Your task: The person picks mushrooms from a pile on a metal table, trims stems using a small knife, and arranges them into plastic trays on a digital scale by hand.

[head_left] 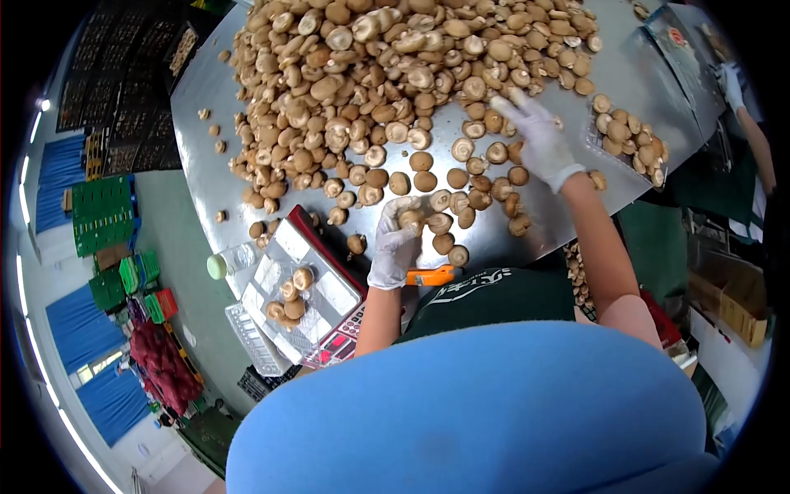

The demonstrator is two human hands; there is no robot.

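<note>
My left hand (397, 243), in a white glove, is closed around a brown-capped shiitake mushroom (411, 219) near the table's front edge. Just below it lies an orange-handled tool (434, 276), its kind hard to make out. Further right, my gloved right hand (541, 142) stretches its fingers over the edge of a big heap of shiitake mushrooms (362, 82). Its fingertips are beside mushrooms of the heap, and one mushroom (516, 151) sits by the thumb side. Between both hands, loose mushrooms (477, 198) are scattered on the metal table (543, 218).
A red-and-silver weighing scale (333, 288) at left carries several mushrooms (290, 303). Beside it are a green-capped bottle (233, 261) and a clear plastic basket (257, 339). At right, a clear tray (594, 142) holds mushrooms. Another person's gloved hand (729, 85) shows at far right.
</note>
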